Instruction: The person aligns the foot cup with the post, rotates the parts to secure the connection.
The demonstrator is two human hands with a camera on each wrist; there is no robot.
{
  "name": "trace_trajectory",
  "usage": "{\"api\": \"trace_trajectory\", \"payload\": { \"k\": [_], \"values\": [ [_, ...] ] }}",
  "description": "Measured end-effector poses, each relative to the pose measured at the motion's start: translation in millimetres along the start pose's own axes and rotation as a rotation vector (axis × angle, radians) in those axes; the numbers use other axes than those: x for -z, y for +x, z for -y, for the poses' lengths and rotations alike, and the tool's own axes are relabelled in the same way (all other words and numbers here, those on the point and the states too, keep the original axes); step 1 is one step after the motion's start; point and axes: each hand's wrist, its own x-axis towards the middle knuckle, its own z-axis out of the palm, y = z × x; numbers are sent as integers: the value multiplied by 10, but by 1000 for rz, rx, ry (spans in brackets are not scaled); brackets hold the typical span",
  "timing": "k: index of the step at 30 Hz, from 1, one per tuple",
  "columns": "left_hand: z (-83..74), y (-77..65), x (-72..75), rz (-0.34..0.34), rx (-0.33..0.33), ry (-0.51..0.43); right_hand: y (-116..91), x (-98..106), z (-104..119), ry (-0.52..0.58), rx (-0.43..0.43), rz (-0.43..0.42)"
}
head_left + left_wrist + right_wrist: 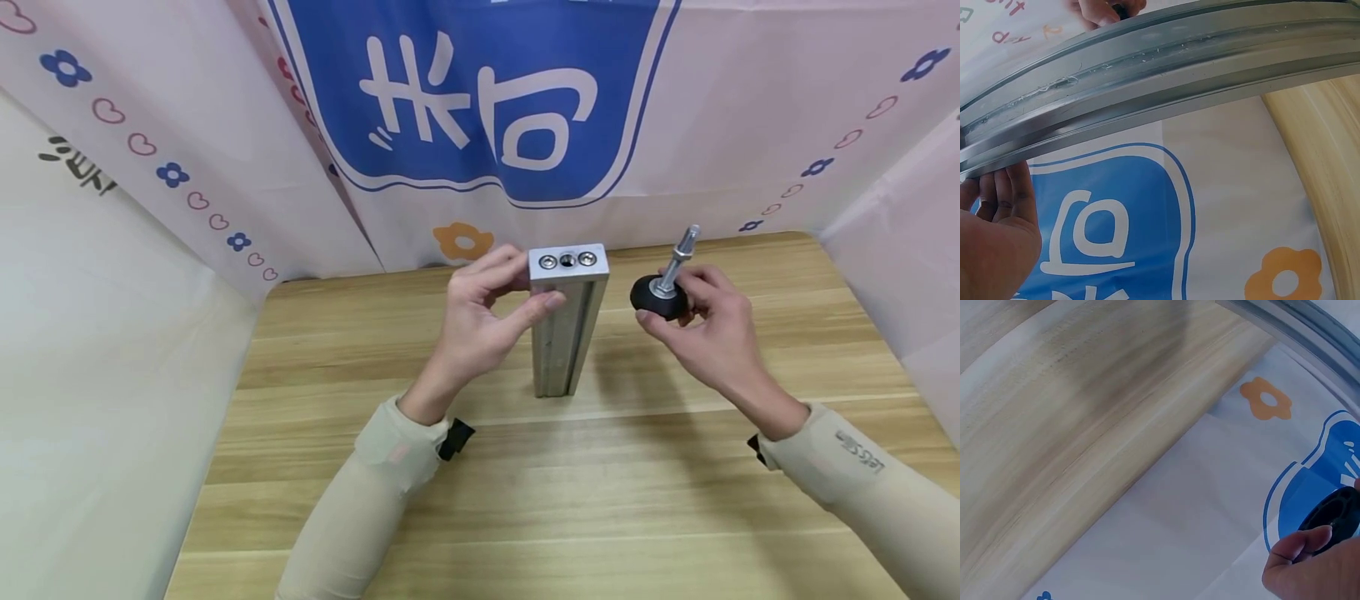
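An aluminium profile [558,337] stands upright on the table, with a metal end plate [568,273] on top that has two screws and a threaded hole between them. My left hand [480,321] grips the profile near its top, thumb on the near face and fingers at the far left side. To the right, apart from the profile, my right hand [708,329] pinches a levelling foot [658,297] by its round black base. Its threaded stud [686,243] points up, tilted slightly right. In the right wrist view the underside of the black base [1335,515] shows.
The wooden table [637,492] spreads around both hands. Behind it hangs a white cloth [690,125] with a blue printed sign, close to the table's back edge. More white cloth [112,350] borders the left side.
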Motion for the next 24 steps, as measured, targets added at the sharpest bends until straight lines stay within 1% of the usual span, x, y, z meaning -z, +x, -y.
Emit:
{"api": "trace_trajectory", "payload": {
  "k": [3,11,19,24],
  "values": [
    [-3,7,6,6,2,1,2,26,-13,-10,11,-4],
    [-3,6,10,10,1,-2,17,105,-15,-10,81,-35],
    [-11,-2,2,12,17,-4,10,215,162,-26,157,-63],
    [-6,-3,3,9,16,-4,-4,267,292,-11,214,-51]
  ]
}}
